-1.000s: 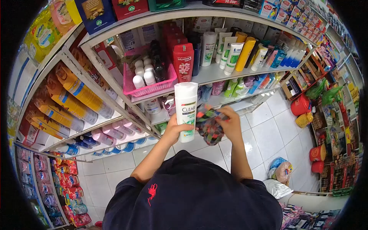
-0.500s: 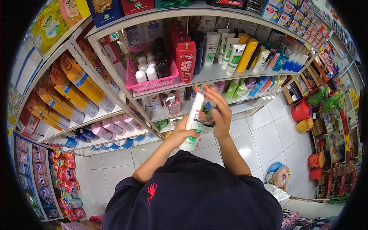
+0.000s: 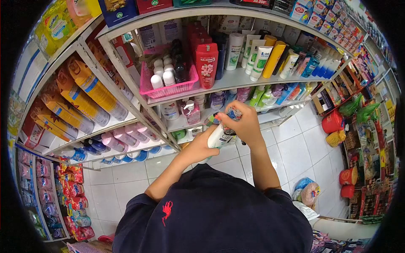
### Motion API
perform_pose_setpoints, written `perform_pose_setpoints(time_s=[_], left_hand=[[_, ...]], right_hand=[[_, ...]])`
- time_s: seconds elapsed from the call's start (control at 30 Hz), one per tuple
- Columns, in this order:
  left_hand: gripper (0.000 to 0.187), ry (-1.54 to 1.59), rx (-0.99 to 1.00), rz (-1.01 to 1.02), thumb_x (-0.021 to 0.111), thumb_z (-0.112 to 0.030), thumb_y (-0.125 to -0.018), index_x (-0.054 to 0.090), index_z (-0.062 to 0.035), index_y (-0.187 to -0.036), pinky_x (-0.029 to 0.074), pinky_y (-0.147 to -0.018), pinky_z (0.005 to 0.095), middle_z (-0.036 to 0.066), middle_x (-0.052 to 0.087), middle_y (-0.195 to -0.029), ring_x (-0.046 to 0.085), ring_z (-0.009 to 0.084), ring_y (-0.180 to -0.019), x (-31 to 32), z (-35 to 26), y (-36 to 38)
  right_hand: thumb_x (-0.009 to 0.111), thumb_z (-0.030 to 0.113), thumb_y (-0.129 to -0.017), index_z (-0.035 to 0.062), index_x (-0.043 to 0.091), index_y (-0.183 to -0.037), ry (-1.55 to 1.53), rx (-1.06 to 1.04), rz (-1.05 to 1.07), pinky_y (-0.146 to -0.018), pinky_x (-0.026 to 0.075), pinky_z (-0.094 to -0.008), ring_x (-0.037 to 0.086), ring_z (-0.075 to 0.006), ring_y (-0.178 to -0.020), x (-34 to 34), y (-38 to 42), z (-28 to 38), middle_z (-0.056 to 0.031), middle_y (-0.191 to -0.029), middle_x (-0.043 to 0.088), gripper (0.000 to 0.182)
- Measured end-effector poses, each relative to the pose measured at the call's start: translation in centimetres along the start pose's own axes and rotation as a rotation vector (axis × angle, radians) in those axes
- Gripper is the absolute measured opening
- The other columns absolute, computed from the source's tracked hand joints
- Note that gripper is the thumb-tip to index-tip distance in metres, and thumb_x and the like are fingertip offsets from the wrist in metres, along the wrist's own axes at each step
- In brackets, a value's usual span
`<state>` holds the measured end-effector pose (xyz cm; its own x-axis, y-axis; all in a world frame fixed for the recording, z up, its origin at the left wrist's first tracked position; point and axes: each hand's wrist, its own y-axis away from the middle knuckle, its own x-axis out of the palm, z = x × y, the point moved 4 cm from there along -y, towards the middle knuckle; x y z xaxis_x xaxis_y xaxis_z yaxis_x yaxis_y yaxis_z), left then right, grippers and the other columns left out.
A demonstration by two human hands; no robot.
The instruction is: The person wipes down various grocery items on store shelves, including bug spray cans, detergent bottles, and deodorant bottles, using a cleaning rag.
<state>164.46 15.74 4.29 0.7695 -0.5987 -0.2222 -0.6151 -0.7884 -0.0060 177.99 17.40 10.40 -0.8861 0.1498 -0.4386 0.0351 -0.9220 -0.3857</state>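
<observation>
A white Clear shampoo bottle with green near its base is tilted in front of my body. My left hand is closed around its lower part. At the top end, my right hand pinches a colourful patterned cloth, which bunches around the bottle's upper end and hides it. Ahead on the shelf stand a red shampoo bottle, another white Clear bottle and a pink basket with white-capped roll-ons.
A white shelf unit curves close ahead, with a pump bottle on its lower level. Yellow spray cans line the left shelf. Bags rest on the tiled floor at right.
My right hand and the cloth have gone from the bottle's front side to its top end. The bottle has turned and leans more to the right, its lower part now largely behind my left hand.
</observation>
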Motion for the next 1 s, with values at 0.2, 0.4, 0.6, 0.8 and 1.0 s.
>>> perform_pose_setpoints(time_s=[0.2, 0.4, 0.6, 0.8, 1.0], left_hand=[[0.064, -0.127, 0.077, -0.086, 0.063, -0.011, -0.054, 0.04, -0.0002, -0.113, 0.042, -0.069, 0.0306, 0.015, 0.054, -0.086, 0.053, 0.0235, -0.076, 0.6, 0.8, 0.1], [0.054, -0.009, 0.027, -0.084, 0.064, -0.031, -0.069, 0.043, -0.0009, -0.109, 0.042, -0.068, 0.0317, 0.014, 0.054, -0.089, 0.053, 0.0214, -0.08, 0.2, 1.4, 0.4], [0.043, -0.108, 0.209, -0.353, 0.048, -0.036, -0.081, 0.049, 0.0018, -0.101, 0.037, -0.074, 0.0292, 0.011, 0.051, -0.09, 0.048, 0.0181, -0.084, -0.8, 0.7, 0.4], [0.037, -0.021, 0.339, -0.77, 0.042, -0.031, -0.084, 0.049, 0.0031, -0.094, 0.035, -0.073, 0.0329, 0.015, 0.046, -0.085, 0.046, 0.0265, -0.08, -2.3, 0.4, 0.6], [0.051, -0.384, 0.399, -0.806, 0.02, -0.037, -0.088, 0.044, 0.0015, -0.11, 0.018, -0.09, 0.0396, 0.017, 0.039, -0.109, 0.031, 0.03, -0.106, -3.7, -0.2, 0.4]], right_hand=[[0.062, 0.018, -0.072, 0.0002, 0.053, -0.062, -0.022, 0.056, 0.234, -0.046, 0.039, -0.0215, 0.05, -0.0083, -0.05, -0.2, -1.4, -1.4, -0.0031, -0.055, 0.054, 0.022], [0.04, 0.036, -0.083, -0.0025, 0.055, -0.088, -0.738, 0.144, 0.33, -0.068, 0.043, -0.0256, 0.054, -0.0143, -0.075, 0.8, -0.8, -3.6, -0.0116, -0.083, 0.057, 0.042], [0.043, 0.036, -0.083, 0.0002, 0.037, -0.115, -1.17, 0.081, -0.074, -0.082, 0.036, -0.027, 0.046, -0.0142, -0.095, 4.8, 1.2, -2.5, -0.0088, -0.107, 0.047, 0.048], [0.052, 0.024, -0.082, -0.0005, 0.038, -0.113, -0.862, 0.341, -0.117, -0.085, 0.033, -0.0287, 0.043, -0.0158, -0.096, 9.4, 4.7, -5.0, -0.0089, -0.106, 0.047, 0.042], [0.059, 0.027, -0.076, -0.0016, 0.036, -0.114, -0.68, 0.28, 0.021, -0.083, 0.035, -0.0273, 0.045, -0.0147, -0.094, 9.6, 4.5, -4.4, -0.0072, -0.104, 0.048, 0.053]])
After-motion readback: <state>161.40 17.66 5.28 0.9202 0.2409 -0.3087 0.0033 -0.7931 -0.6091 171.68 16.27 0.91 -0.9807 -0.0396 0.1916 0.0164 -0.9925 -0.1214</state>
